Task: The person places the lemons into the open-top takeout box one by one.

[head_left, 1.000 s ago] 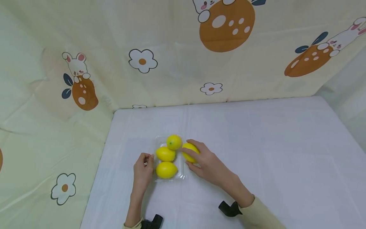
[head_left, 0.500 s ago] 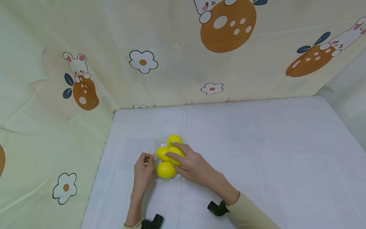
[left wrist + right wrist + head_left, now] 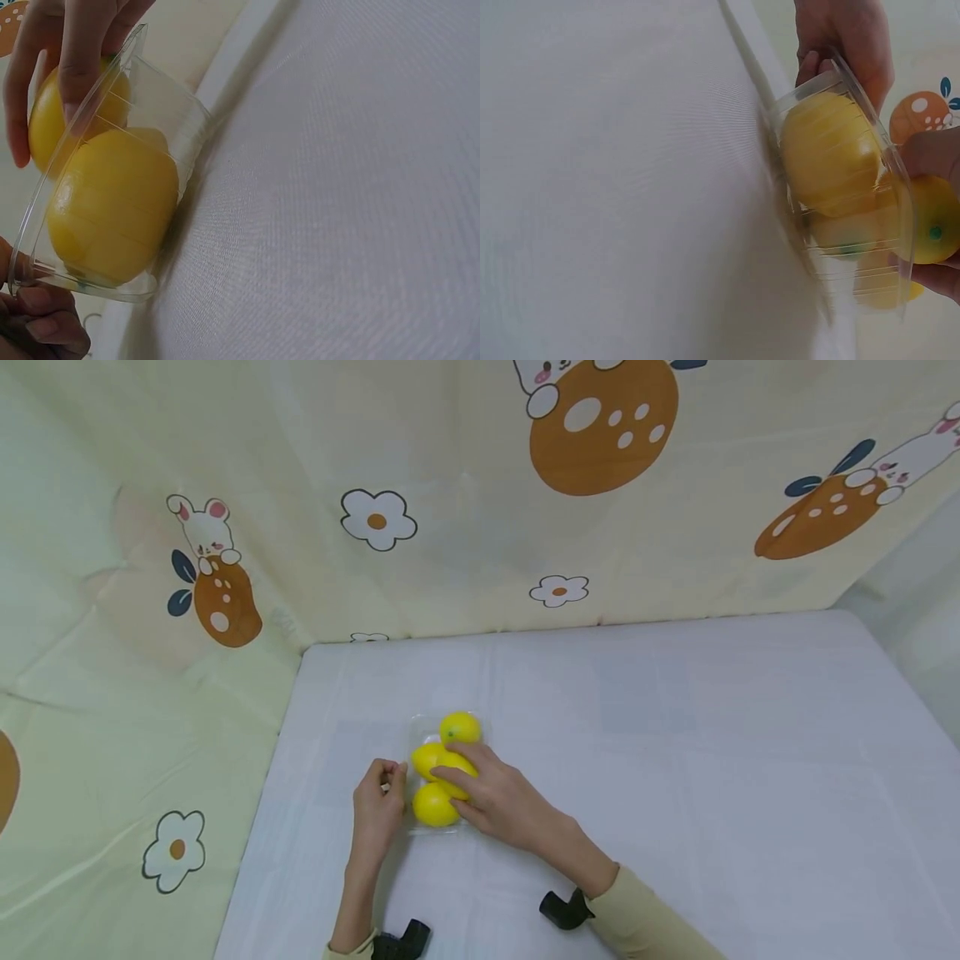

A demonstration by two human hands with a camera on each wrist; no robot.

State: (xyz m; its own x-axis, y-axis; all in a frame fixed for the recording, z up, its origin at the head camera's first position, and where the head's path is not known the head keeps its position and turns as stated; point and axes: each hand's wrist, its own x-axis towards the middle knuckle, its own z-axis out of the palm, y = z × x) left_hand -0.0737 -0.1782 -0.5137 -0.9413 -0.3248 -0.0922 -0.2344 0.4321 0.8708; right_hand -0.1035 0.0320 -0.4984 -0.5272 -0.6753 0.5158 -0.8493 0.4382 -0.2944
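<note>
A clear plastic tray (image 3: 422, 724) sits on the table with three lemons in it: a far lemon (image 3: 461, 727), a middle lemon (image 3: 424, 760) and a near lemon (image 3: 432, 807). My left hand (image 3: 377, 810) pinches the tray's left rim between thumb and curled fingers, also seen in the left wrist view. Another lemon (image 3: 935, 225) is in my right hand (image 3: 502, 797), whose spread fingers grip it from above. That lemon overlaps the middle one in the head view and pokes above the tray's rim in the right wrist view.
A white cloth covers the table (image 3: 675, 760), which stretches far to the right. Behind and to the left hangs a cream curtain (image 3: 465, 527) printed with rabbits and flowers. Black wrist mounts (image 3: 566, 910) sit at both cuffs.
My right hand has carried its lemon leftward from beside the tray's right edge to over the lemons inside, then slightly lower. The left hand has stayed at the rim.
</note>
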